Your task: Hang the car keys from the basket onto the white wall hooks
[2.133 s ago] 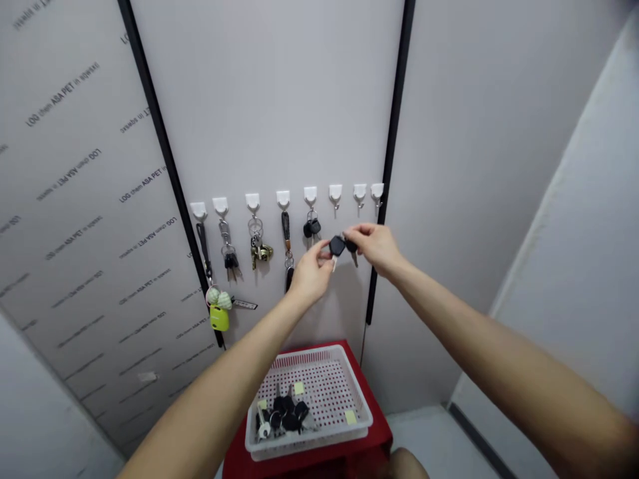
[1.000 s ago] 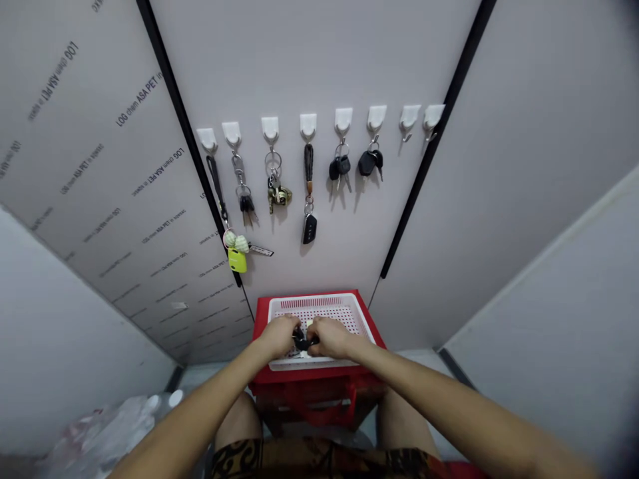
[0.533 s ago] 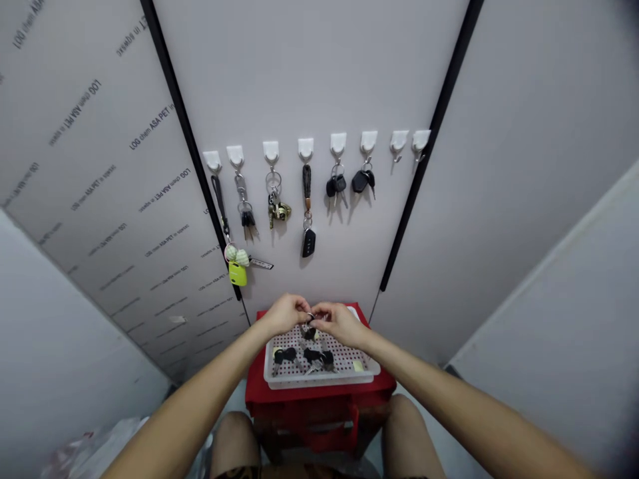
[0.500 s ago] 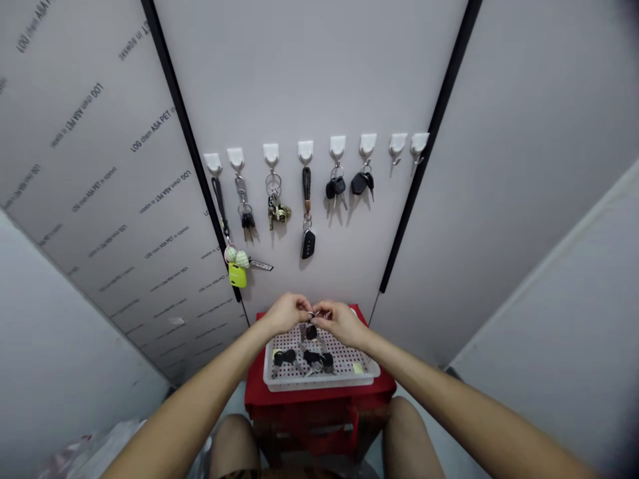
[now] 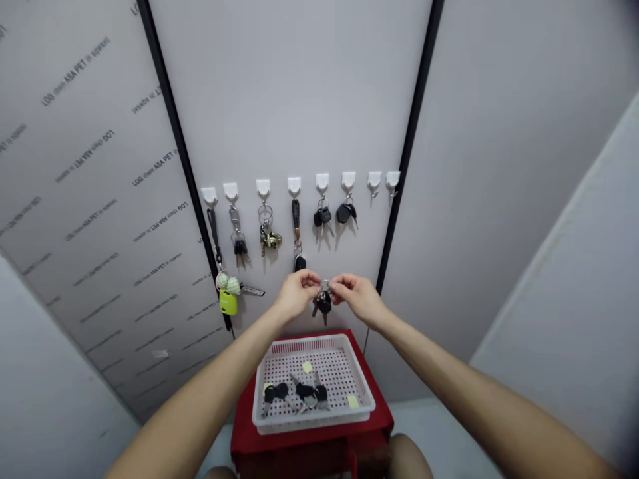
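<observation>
Between my two hands hangs a bunch of keys with dark heads on a metal ring, raised above the basket and in front of the wall. My left hand pinches the ring from its left side. On the other side, the fingers of my right hand close on the same ring. Below them a white perforated basket holds more black-headed keys and several pale yellow paper squares. A black car key on a braided strap hangs just behind my left hand and is partly hidden.
White hooks run in a row along the wall. Most carry keys, among them one with a lime-green fob; two hooks at the right carry nothing. The basket stands on a red-covered stool. Panels rise on both sides.
Both hands have lifted the bunch of keys from over the basket, up towards the wall. The camera view has tilted upward and shifted, so the hooks appear lower.
</observation>
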Available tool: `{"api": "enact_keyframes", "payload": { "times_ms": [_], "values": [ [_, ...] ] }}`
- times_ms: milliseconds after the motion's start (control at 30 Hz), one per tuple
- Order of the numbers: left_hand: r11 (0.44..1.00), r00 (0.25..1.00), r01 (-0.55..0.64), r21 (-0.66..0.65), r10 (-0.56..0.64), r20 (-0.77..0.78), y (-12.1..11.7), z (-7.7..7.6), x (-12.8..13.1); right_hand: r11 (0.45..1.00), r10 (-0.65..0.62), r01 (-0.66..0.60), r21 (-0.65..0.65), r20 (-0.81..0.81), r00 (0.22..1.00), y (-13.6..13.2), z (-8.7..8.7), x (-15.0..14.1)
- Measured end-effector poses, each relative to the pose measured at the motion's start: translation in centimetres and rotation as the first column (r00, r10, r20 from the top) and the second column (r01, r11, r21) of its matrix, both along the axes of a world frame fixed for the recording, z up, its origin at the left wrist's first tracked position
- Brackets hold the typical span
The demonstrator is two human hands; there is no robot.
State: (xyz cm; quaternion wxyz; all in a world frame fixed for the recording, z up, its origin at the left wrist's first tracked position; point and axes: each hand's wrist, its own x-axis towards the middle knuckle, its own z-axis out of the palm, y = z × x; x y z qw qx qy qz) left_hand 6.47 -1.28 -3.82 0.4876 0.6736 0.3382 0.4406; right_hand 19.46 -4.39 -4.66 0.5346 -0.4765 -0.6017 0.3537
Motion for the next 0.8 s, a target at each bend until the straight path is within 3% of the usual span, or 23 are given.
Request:
{"api": "enact_keyframes", "payload": {
  "times_ms": [100,267,467,600,800],
  "values": [
    [0.995,0.999,-0.024,0.101,0.018,0.051,0.0,1.6,1.6,0.992,-0.096,0.103,0.066,-0.108,0.990,0.5,2.9,1.4],
    [0.946,0.998,-0.026,0.324,0.045,-0.049,-0.3,5.2,4.4,0.944,-0.229,0.280,0.176,-0.262,0.937,1.3,7.4,3.9],
    [0.933,0.991,-0.042,0.357,0.085,-0.105,0.1,8.3,6.6,0.863,-0.365,0.439,0.250,-0.292,0.884,3.1,10.7,6.4],
    [0.949,0.994,-0.035,0.314,0.066,-0.087,0.3,7.9,6.6,0.839,-0.443,0.506,0.200,-0.290,0.848,4.5,11.5,7.4],
    [0.973,0.993,-0.047,0.225,0.070,-0.094,0.2,5.1,5.0,0.841,-0.463,0.520,0.150,-0.297,0.835,5.6,11.8,7.4]
  ]
}}
